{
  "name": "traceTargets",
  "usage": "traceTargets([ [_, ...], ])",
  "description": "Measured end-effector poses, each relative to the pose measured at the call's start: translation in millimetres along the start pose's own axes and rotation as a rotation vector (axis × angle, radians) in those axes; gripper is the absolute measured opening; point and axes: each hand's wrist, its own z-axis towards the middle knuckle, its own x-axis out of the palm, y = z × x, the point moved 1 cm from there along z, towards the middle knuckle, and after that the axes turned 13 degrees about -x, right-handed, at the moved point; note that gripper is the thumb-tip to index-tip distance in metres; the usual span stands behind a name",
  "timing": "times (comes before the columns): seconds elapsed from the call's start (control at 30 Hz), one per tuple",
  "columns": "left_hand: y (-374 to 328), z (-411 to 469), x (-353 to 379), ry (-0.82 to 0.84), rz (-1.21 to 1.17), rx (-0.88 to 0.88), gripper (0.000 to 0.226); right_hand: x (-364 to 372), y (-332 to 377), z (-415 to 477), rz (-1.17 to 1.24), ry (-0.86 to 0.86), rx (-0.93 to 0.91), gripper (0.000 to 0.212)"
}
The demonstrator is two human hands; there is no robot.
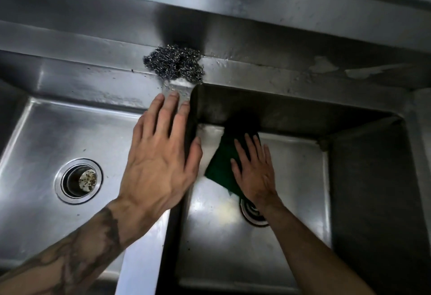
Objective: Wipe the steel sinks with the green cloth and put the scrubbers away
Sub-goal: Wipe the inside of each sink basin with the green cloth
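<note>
Two steel sinks lie side by side under me, the left sink (46,131) and the right sink (303,178). My right hand (255,171) presses flat on the green cloth (221,166) on the floor of the right sink, near its back left corner. My left hand (161,154) rests flat with fingers apart on the divider between the sinks and holds nothing. Steel wool scrubbers (175,63) sit in a pile on the back ledge, just beyond my left fingertips.
The left sink has a round drain (79,180) with a speckled plug. The right sink's drain (253,213) is partly hidden under my right wrist. A steel backsplash (233,3) rises behind the ledge. Dark crumbs dot the ledge.
</note>
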Motion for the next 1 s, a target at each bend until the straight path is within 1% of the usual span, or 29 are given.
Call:
traceTargets([
  [0.1,-1.8,-0.7,-0.9,0.006,0.011,0.007,0.067,-4.2,-31.9,-18.4,-0.070,0.028,0.040,0.054],
  [0.27,-1.8,0.1,-0.4,-0.001,0.011,0.009,0.067,-6.3,-76.4,-50.2,-0.144,-0.009,0.182,0.052],
  [0.4,-1.1,0.3,0.6,-0.008,0.018,0.014,0.067,-8.5,-104.6,-68.8,-0.139,-0.030,0.331,0.051],
  [0.47,-0.6,-0.1,0.8,-0.011,0.022,0.014,0.067,-11.4,-114.9,-76.4,-0.123,-0.032,0.375,0.053],
  [0.6,-0.5,0.1,1.4,-0.012,0.015,0.012,0.067,-11.1,-108.6,-71.7,-0.026,-0.130,0.458,0.057],
  [0.83,-2.5,0.1,0.7,-0.010,-0.001,0.005,0.067,0.1,-73.6,-54.7,0.139,-0.214,0.462,0.053],
  [0.9,-3.1,0.4,0.3,-0.011,-0.008,0.004,0.067,1.4,-66.2,-52.2,0.187,-0.233,0.408,0.052],
  [1.0,-3.0,0.6,0.0,-0.020,-0.019,0.003,0.066,2.5,-43.6,-41.3,0.286,-0.217,0.269,0.048],
])
